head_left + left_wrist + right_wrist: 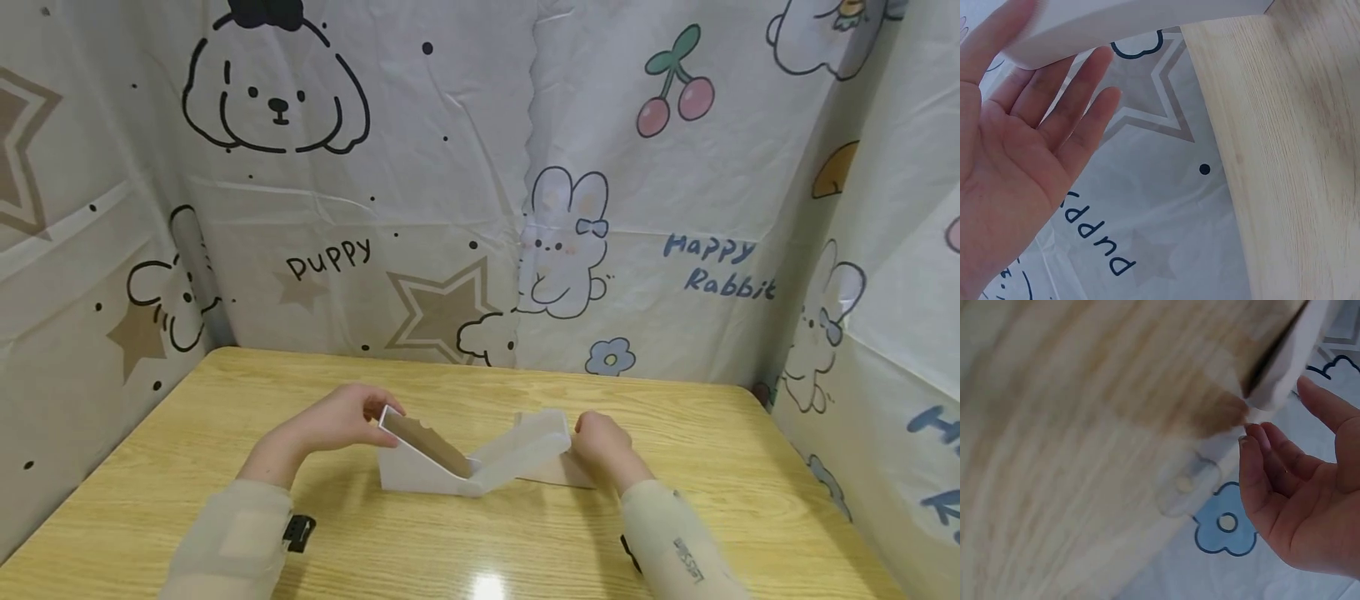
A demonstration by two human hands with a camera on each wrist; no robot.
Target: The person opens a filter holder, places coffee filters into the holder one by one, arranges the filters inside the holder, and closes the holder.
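A white cardboard box with a sloping side wall (420, 471) and a plain brown interior (429, 443) stands on the yellow wood-grain desk (405, 550), between the person's two hands. Its tall end is on the left; its rim slopes down toward the right. At the low end it meets a pale, whitish slanted piece (517, 454), which rises toward the right. Below the raised end of that piece, a white section (551, 472) reaches to just beside the right hand.

The left hand (341, 419) grips the box at the top of its tall end, thumb at the near side and fingers toward the far side. The right hand (606, 446) is at the right end of the white pieces, its fingers bent. The right wrist view shows its thumb and fingertips spread about a white corner, but that view is blurred, and whether they clamp on it cannot be told. The hands are well apart from each other.

Both arms wear cream sleeves (232, 533). Behind the desk hangs a white cloth (457, 192) printed with a puppy, rabbits, cherries, stars and lettering.
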